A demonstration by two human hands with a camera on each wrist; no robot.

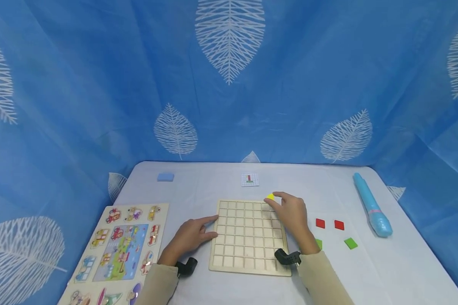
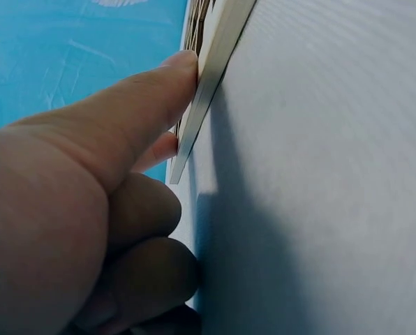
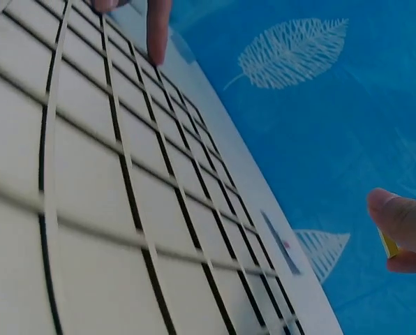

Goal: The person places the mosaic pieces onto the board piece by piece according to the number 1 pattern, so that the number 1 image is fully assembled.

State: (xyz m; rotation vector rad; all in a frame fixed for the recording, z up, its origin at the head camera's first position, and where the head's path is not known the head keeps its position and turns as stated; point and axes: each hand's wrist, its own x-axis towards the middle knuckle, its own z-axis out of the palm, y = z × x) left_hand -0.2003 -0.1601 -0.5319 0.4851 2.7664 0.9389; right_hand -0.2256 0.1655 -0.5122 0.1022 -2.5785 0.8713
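My right hand pinches a small yellow tile between thumb and fingertips, near the far right corner of a wooden grid board. In the right wrist view, the edge of the yellow tile shows between thumb and finger. The left hand is at the board's left edge. Its extended thumb and index finger touch the rim, while the other fingers are curled under, as the left wrist view shows. All the grid squares in sight hold no tiles.
Two red tiles and two green tiles lie right of the board, one green partly behind the right wrist. Beyond it sit a pattern card and a blue block. A picture puzzle is at left, a light-blue wrapped object at right.
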